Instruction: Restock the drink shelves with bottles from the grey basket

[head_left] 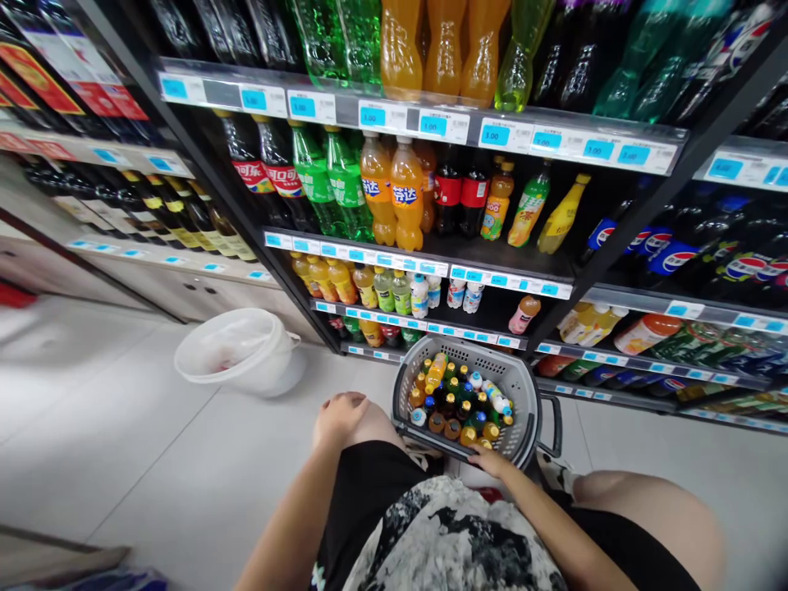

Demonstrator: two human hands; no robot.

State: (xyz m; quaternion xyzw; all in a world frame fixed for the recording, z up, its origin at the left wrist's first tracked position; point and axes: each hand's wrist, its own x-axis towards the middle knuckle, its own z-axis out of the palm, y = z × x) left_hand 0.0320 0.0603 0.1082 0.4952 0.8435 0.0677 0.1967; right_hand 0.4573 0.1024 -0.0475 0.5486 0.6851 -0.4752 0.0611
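Observation:
Between my knees stands a grey shopping basket (pixel 404 432), filled with several small drink bottles with yellow, blue and white caps. My right hand (pixel 491 461) is closed over its near rim, fingertips close to the bottles; the thumb is hard to make out. An orange drink bottle (pixel 437 373) lies tilted on top of the others, and a white bottle (pixel 496 398) leans on the right. Away from the basket, my left hand (pixel 342 416) lies flat on my left knee, fingers stretched out and holding nothing.
Ahead rises a drinks shelf (pixel 510 275) holding cola, green and orange soda bottles. A white bucket (pixel 237 379) with a plastic liner stands on the floor to the left. The basket's dark handle (pixel 557 427) juts out right. Wine bottles (pixel 148 205) line the left shelf.

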